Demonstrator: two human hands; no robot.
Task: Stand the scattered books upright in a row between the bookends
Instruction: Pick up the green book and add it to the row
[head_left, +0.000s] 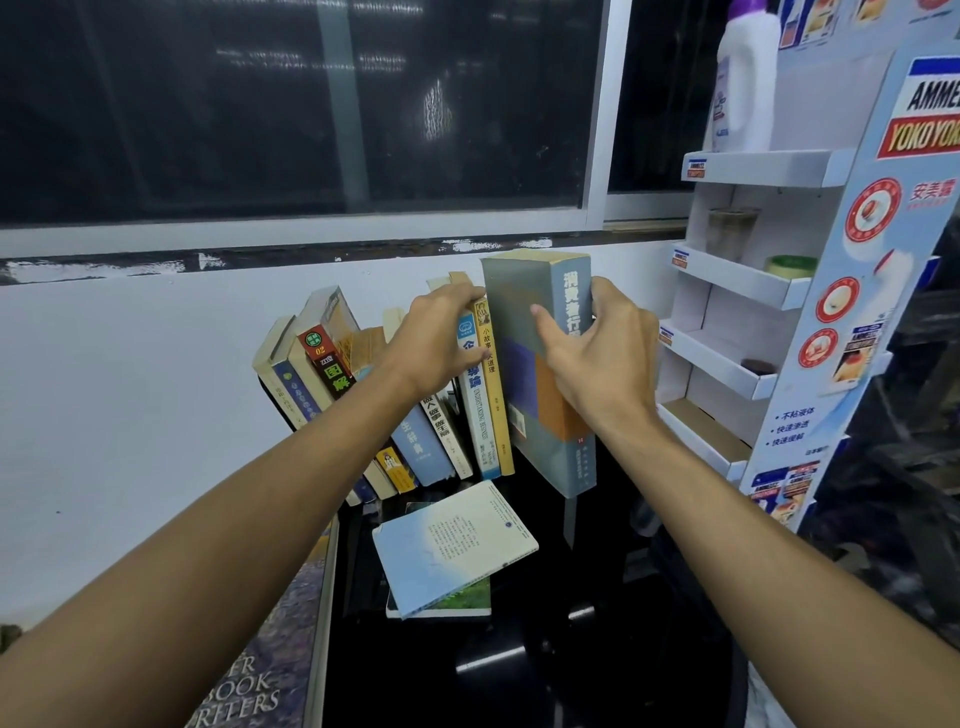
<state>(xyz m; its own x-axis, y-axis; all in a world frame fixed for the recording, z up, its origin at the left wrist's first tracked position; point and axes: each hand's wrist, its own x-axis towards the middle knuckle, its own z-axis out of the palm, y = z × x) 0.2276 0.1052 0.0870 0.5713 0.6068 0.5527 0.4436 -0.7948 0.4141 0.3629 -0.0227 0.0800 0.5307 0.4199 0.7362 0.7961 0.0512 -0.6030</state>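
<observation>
At the near left a large book (270, 670) with pale lettering on its cover lies flat at the edge of the black counter (571, 649). Beyond it, against the white wall, a row of books (332, 374) stands leaning to the left, spines facing the viewer; the leftmost ones tilt most, and the ones farther right stand nearly upright. The left hand (441, 338) rests on the tops of the books in the middle of the row, fingers spread across a blue-and-white spine and a yellow one, pressing on them rather than closing around anything. In front of the row, on the counter, two thin books (452, 545) lie flat, one stacked askew on the other. Just right of the yellow spine, a thick grey book (530, 364) with blue and orange blocks stands upright at the row's right end. The right hand (597, 353) has its grip closed on it, thumb on the cover and fingers around the spine. Farther right stands a white cardboard display rack (737, 291) with a white bottle (743, 78) on its top shelf.
</observation>
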